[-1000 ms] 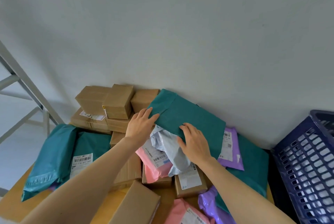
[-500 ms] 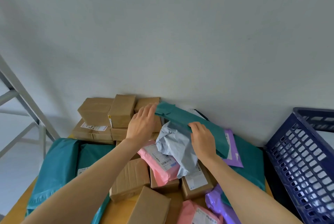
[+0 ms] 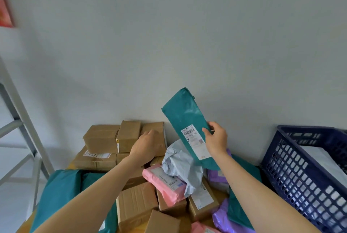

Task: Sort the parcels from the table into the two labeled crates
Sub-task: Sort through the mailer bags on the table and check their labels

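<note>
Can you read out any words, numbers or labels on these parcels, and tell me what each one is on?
Nothing can be read for certain.
The teal mailer in the right hand: white label with barcode and digits, too blurred.
The pink mailer: barcode label, too small.
The small brown box: white label, too blurred.
The flat brown box: label, too blurred.
The blue crate: no label in view.

Parcel sorting room, labelled mailers and cardboard boxes point(image 3: 101, 138) heaped on table, blue crate point(image 3: 300, 172), shelving frame point(image 3: 20, 120)
</note>
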Demonstrator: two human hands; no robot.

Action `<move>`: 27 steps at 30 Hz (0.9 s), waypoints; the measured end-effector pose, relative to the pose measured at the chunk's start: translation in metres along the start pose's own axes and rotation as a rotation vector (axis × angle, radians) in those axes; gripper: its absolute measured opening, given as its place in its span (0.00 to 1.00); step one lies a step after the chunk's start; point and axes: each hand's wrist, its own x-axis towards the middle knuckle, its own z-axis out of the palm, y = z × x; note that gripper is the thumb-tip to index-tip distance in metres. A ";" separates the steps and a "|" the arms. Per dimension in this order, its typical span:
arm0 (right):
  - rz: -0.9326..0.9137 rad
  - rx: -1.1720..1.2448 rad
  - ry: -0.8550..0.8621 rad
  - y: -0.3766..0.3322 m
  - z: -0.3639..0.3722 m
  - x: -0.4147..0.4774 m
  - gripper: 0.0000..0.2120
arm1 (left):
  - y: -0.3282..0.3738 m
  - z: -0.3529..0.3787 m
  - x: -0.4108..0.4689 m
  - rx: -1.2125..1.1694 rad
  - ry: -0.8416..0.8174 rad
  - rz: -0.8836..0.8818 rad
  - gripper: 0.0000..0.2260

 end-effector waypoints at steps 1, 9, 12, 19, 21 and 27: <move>0.037 0.065 0.004 -0.004 -0.004 -0.002 0.08 | 0.000 -0.001 -0.003 -0.039 -0.023 0.006 0.19; 0.313 0.510 -0.001 -0.036 -0.019 -0.041 0.05 | -0.003 -0.017 -0.032 -0.535 -0.031 -0.113 0.26; 0.313 0.525 -0.059 -0.051 -0.020 -0.061 0.06 | -0.002 -0.030 -0.047 -0.729 -0.057 -0.153 0.25; 0.263 0.610 -0.161 -0.077 -0.025 -0.112 0.12 | -0.016 -0.068 -0.084 -0.911 -0.083 -0.175 0.23; 0.254 0.616 -0.183 -0.082 -0.026 -0.126 0.13 | -0.024 -0.075 -0.094 -0.945 -0.101 -0.168 0.23; 0.227 0.482 -0.248 -0.086 -0.036 -0.157 0.19 | -0.041 -0.085 -0.117 -0.966 -0.135 -0.130 0.20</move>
